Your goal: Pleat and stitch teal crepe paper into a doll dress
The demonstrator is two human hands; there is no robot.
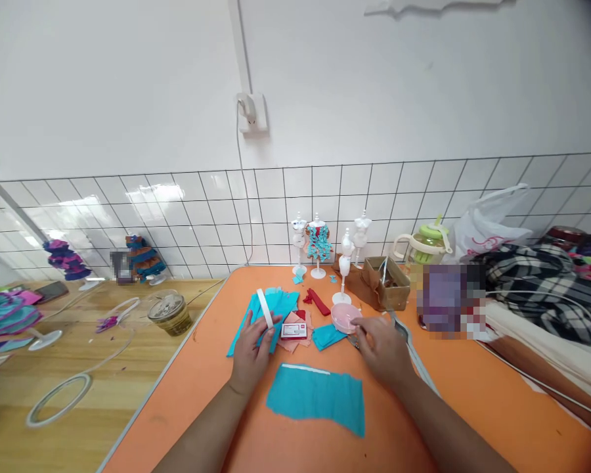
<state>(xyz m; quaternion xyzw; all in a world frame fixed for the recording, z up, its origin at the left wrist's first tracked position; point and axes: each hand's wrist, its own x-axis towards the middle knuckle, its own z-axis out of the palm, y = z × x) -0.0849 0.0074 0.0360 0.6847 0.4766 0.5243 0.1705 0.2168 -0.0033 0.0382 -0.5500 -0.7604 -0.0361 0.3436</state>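
My left hand (pixel 252 351) is closed around a narrow white band, which looks like a roll of tape (pixel 264 307) seen edge-on. Below it lies a larger folded piece of turquoise crepe paper (pixel 246 328). My right hand (pixel 381 348) has its fingers pinched together beside a round pink dish (pixel 343 316). A small dark object shows under those fingertips, too little of it to name. Between my forearms a turquoise crepe paper piece (pixel 318 397) lies flat, a white strip along its top edge. A small white and red box (pixel 294 330) and a folded turquoise piece (pixel 328 337) are between the hands.
White dress forms (pixel 345 266) stand at the back, one wearing a turquoise ruffled dress (pixel 319 243). A cardboard box (pixel 394 289) is right of them. A green-lidded jug (pixel 426 244) and plaid cloth (pixel 526 282) lie further right. A cup (pixel 170 315) stands on the wooden table.
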